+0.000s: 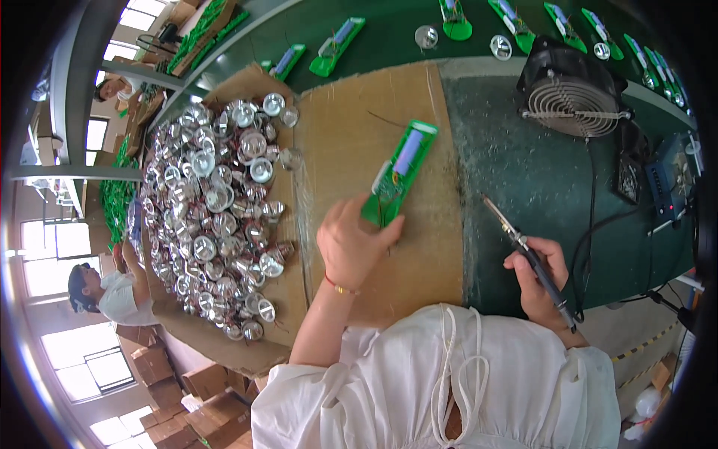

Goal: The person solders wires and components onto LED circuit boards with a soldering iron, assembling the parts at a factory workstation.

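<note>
My left hand [348,239] is closed on the lower end of a green plastic housing [389,203], its thumb and fingers on either side. The housing lies slanted on a flat cardboard sheet [366,112], with a purple cylindrical battery [407,153] and thin wires inside it. In my right hand [546,278] is a soldering iron [525,247], held like a pen. Its tip points up and left over the dark green tabletop, apart from the housing. The fingers hide the housing's near end.
A large heap of shiny lamp reflectors [217,194] lies on cardboard at left. More green housings [338,46] line the far shelf. At right stand a fan [572,97] with a wire guard, a blue box [666,183] and a cable [591,194]. A person [120,292] works at far left.
</note>
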Tool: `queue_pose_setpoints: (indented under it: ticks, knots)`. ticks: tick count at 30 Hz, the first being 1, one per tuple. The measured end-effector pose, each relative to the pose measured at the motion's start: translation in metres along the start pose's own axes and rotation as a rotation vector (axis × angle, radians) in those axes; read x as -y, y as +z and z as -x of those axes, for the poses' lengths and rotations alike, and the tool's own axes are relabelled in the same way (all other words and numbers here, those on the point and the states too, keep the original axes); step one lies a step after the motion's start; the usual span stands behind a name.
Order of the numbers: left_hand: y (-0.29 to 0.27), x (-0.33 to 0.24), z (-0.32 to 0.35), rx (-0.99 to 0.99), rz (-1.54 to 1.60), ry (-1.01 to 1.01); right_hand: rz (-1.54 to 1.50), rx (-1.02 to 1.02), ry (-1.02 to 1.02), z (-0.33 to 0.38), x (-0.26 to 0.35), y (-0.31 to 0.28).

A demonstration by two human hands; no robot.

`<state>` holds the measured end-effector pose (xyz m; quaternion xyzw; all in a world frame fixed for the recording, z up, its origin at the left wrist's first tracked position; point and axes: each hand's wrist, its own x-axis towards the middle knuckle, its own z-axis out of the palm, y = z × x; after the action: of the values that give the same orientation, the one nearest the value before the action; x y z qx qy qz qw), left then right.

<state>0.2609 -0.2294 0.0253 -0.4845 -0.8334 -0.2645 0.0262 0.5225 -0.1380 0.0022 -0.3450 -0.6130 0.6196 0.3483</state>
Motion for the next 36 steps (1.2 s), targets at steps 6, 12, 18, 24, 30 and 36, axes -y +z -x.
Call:
queue_pose_setpoints:
  ticks: [6, 12, 18, 24, 30, 36]
  knots:
    - [0.068, -0.007, -0.158, -0.097, -0.102, 0.0, -0.032, -0.065, 0.033, -0.006, -0.012, -0.002]
    - [0.112, 0.014, -0.261, -0.124, -0.151, -0.049, -0.195, -0.098, -0.041, -0.002, -0.034, 0.002]
    - [0.066, 0.071, -0.279, 0.051, -0.18, -0.06, -0.227, -0.117, -0.044, -0.004, -0.029, 0.001]
    - [0.042, 0.072, -0.212, 0.095, -0.06, 0.183, -0.185, -0.077, -0.024, -0.01, -0.027, 0.001]
    - [0.001, -0.009, -0.039, 0.084, 0.097, 0.012, -0.113, -0.035, -0.004, -0.01, -0.014, 0.0]
    - [-0.08, 0.072, -0.038, -0.472, -0.47, -0.074, -0.022, -0.106, -0.072, -0.012, -0.014, 0.004]
